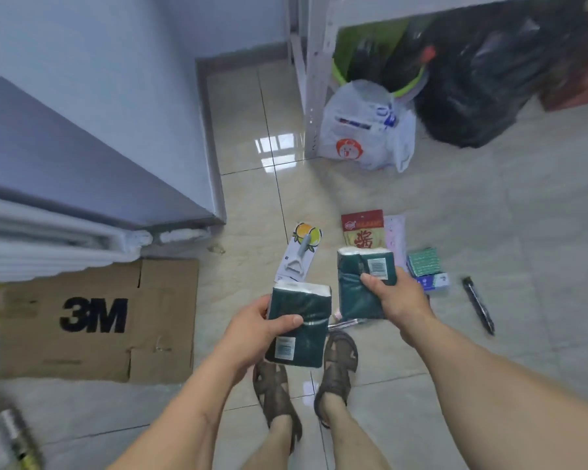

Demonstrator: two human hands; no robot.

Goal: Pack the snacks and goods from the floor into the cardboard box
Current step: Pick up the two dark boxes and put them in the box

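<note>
2 dark green tissue packs are off the floor, 1 in each of my hands. My left hand [252, 329] grasps the left tissue pack [297, 329], thumb curled across its front, the other fingers hidden behind it. That pack's long axis runs away from me, white end pointing toward the far wall, barcode label at the near end. My right hand [392, 298] grasps the right tissue pack [362, 284] from its right edge, thumb over the front just below the barcode label; its white end also points away from me, with the long axis tilted slightly left.

The cardboard box [95, 320], marked 3M, lies at the left of the floor with its flaps spread; its left part is cut off by a white blurred object, so I cannot tell how it stands open.

On the floor tiles beyond my hands: a carded peeler [299, 254], a red sauce packet [363, 228] partly hidden by the right pack, a pink sheet [396, 235] beside it, a green-and-blue box [426, 268] of unreadable print, and a black pen [478, 305] toward the right. Another item lies under the packs, near my sandals [340, 357], too hidden to identify.
</note>
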